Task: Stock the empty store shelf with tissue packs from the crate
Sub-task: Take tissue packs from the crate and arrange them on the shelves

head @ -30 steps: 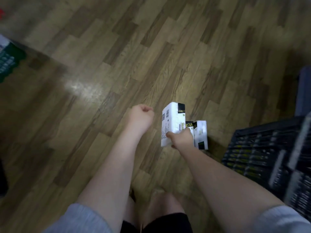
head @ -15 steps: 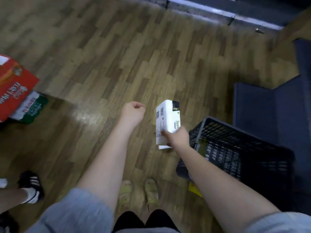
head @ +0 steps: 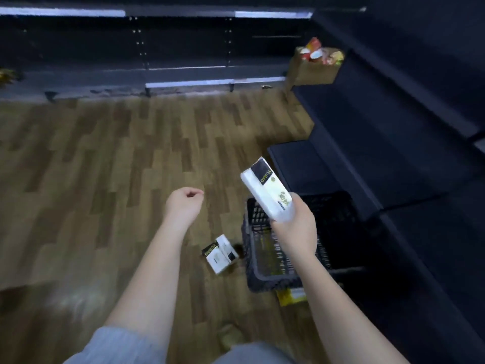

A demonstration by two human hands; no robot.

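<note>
My right hand (head: 295, 229) grips a white tissue pack (head: 265, 189) with a black end band, held tilted in the air above the black plastic crate (head: 333, 232). The crate stands on the wooden floor beside the dark shelf (head: 367, 143) on the right. Another white tissue pack (head: 220, 254) lies on the floor just left of the crate. My left hand (head: 185, 206) hangs over the floor to the left, fingers curled with nothing in it.
A yellow packet (head: 290, 296) pokes out from under the crate's near side. A cardboard box of colourful snacks (head: 315, 65) sits at the shelf's far end. Long dark shelving (head: 183, 48) runs along the back. Wooden floor spreads to the left.
The view has swung up from the floor toward the shelving. My right hand has lifted the tissue pack higher and tilted it toward the right. One pack now lies on the floor.
</note>
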